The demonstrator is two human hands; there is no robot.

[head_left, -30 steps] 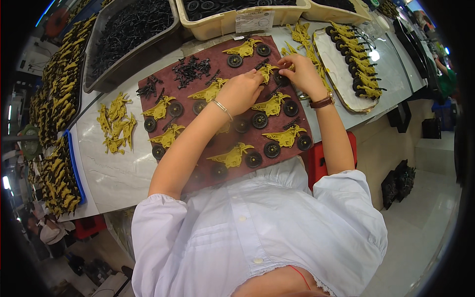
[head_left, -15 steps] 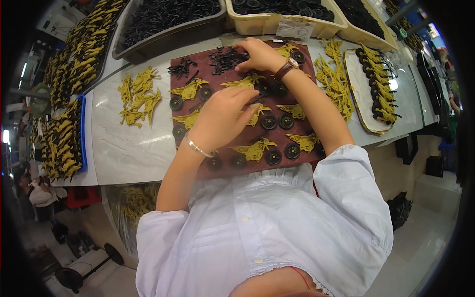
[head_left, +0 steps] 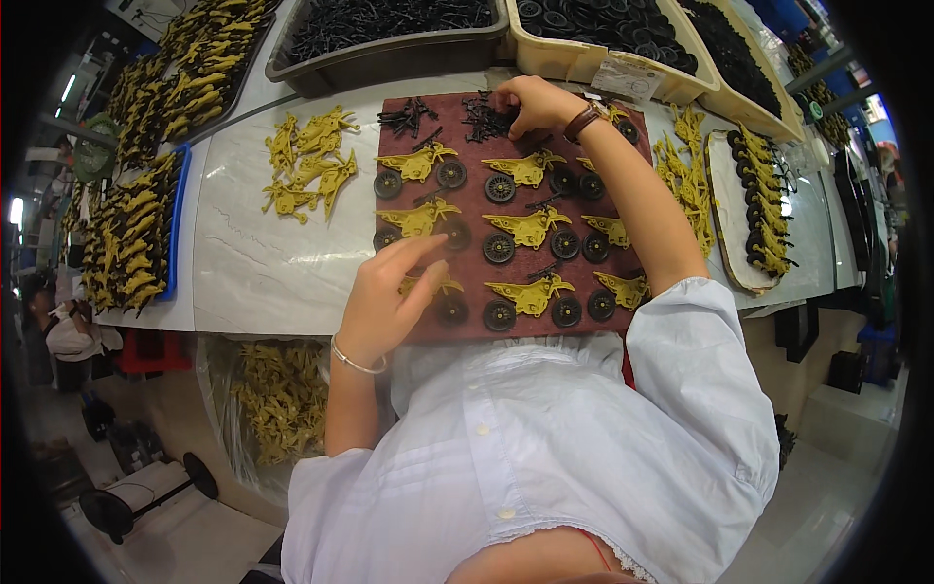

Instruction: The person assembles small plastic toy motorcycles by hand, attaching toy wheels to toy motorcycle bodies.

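Yellow toy motorbike bodies (head_left: 527,229) lie in rows on a dark red mat (head_left: 465,284), with black spoked wheels (head_left: 499,248) beside them. Thin black parts (head_left: 541,202) rest at the upper edge of several bodies. My right hand (head_left: 541,105) is at the mat's far edge, its curled fingers in a pile of small black parts (head_left: 481,119); what they grip is hidden. My left hand (head_left: 387,300) hovers over the mat's near left, thumb and fingers apart and nothing visible between them. It partly covers a yellow body (head_left: 449,286). Another black pile (head_left: 408,117) lies at the far left corner.
Loose yellow bodies (head_left: 309,161) lie on the table left of the mat, and more (head_left: 684,175) to its right. A grey bin (head_left: 389,56) and a cream bin (head_left: 574,60) of black parts stand behind. A white tray (head_left: 725,209) holds assembled pieces at right; a blue tray (head_left: 178,224) stands left.
My left hand has moved down and left, away from the middle of the mat, uncovering bodies and wheels there. My right hand stays at the black pile. The view has shifted slightly.
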